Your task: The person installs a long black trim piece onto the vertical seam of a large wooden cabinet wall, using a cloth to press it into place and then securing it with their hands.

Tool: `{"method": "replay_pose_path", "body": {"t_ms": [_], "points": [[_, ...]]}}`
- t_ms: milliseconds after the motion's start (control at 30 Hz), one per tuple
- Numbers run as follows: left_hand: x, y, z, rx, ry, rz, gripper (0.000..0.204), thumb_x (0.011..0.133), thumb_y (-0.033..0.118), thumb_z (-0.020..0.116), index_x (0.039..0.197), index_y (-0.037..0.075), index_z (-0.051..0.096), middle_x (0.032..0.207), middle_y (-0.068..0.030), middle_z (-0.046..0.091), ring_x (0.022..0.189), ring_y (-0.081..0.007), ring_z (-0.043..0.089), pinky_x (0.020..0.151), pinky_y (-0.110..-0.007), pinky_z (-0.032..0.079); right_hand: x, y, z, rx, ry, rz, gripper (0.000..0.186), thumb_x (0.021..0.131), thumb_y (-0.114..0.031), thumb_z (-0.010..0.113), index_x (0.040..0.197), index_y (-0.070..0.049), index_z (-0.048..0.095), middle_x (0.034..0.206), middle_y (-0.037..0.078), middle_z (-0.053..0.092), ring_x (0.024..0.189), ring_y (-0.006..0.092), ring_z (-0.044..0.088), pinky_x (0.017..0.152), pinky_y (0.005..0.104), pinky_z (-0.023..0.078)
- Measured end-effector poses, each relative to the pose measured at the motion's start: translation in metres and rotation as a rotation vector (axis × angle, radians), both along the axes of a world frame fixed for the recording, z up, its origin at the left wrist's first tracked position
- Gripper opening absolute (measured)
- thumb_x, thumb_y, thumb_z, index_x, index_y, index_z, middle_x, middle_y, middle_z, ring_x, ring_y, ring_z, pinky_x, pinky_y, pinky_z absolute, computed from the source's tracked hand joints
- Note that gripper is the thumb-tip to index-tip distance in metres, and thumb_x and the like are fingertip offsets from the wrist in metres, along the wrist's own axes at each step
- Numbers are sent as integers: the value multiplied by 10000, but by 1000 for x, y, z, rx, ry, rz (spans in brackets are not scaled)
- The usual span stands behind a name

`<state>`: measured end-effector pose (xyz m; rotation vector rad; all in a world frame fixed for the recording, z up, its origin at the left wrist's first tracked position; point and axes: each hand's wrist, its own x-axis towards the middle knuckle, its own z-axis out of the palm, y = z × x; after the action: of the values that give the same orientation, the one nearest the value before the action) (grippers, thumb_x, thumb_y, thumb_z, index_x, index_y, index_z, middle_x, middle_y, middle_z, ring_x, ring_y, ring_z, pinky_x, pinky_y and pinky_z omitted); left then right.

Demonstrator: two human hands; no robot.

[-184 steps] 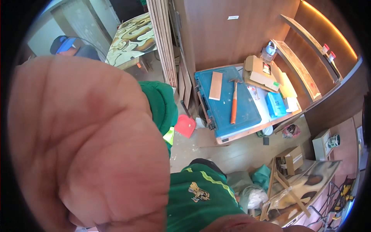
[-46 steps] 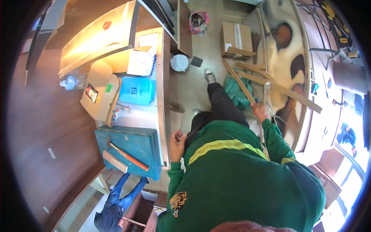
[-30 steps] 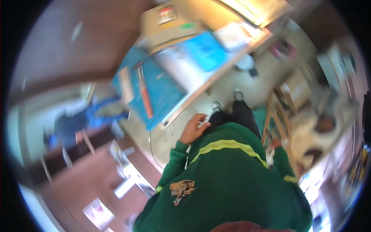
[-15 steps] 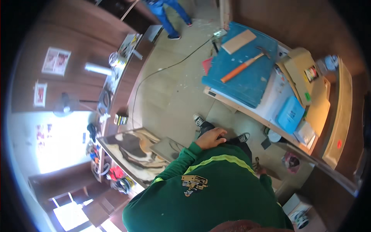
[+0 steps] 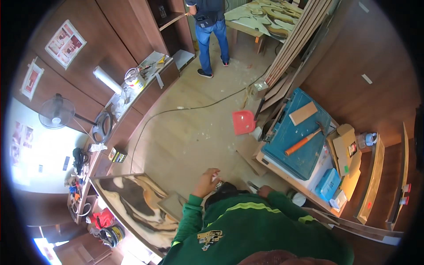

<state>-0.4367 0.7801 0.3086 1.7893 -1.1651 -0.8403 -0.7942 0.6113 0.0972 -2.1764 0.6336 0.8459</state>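
I look down on my own green sweater (image 5: 247,229). My left hand (image 5: 206,182) is raised in front of my chest, fingers bent, with something small and white at its fingertips; what it is I cannot tell. My right hand (image 5: 265,191) is a closed fist beside the workbench edge, and a thin grey tool (image 5: 252,185) sticks out of it to the left. A dark shape (image 5: 227,191) lies between the two hands. A hammer with an orange handle (image 5: 304,141) rests on a blue tool case (image 5: 287,132) to the right of my right hand.
A wood block (image 5: 303,113) lies on the case. A red dustpan (image 5: 244,122) and leaning boards (image 5: 300,39) stand behind it. A painted panel (image 5: 132,207) is at my left. A cable (image 5: 176,110) crosses the floor. Another person in jeans (image 5: 212,31) stands far off. A cluttered counter (image 5: 132,84) runs along the left.
The view has swung round: the blue case now sits at the right and the painted panel at lower left. My right hand has come into sight beside the left.
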Motion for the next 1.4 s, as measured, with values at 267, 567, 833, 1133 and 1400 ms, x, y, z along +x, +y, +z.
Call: {"method": "replay_pose_path", "body": {"t_ms": [267,567,833,1133,1400], "points": [[113,85,41,73,-214,428,334,881,195,704,1156,28,612,988,-155,647,895,-308,648,787,-391,518,174,-6,70,64,-103,239,384,839,-407,601,965,-72,741,906,231,681,881,427,646,805,509,517],[87,162,-5,304,-144,651,319,877,197,703,1132,23,622,906,-153,659,851,-289,676,739,-395,527,293,-29,46,8,133,427,515,793,-444,697,1139,-64,719,1163,190,679,1077,395,640,948,507,505],[104,87,-9,319,-25,595,306,863,178,682,1122,24,631,961,-170,675,825,-305,688,729,-396,550,408,-103,-8,-37,60,480,424,732,-359,713,1050,-80,743,1026,193,714,993,339,684,880,480,522],[221,-83,57,214,-255,366,335,902,221,675,1170,32,606,1035,-192,657,945,-353,651,820,-423,522,425,-245,-54,-93,102,175,398,809,-308,587,1094,-66,722,1099,199,698,1006,347,681,866,481,523],[259,-170,78,217,-375,85,318,889,232,664,1145,50,610,1011,-176,649,938,-371,635,810,-463,514,334,-301,-75,-47,141,-494,299,791,-242,612,964,-10,688,888,192,670,778,310,660,668,440,524]]}}
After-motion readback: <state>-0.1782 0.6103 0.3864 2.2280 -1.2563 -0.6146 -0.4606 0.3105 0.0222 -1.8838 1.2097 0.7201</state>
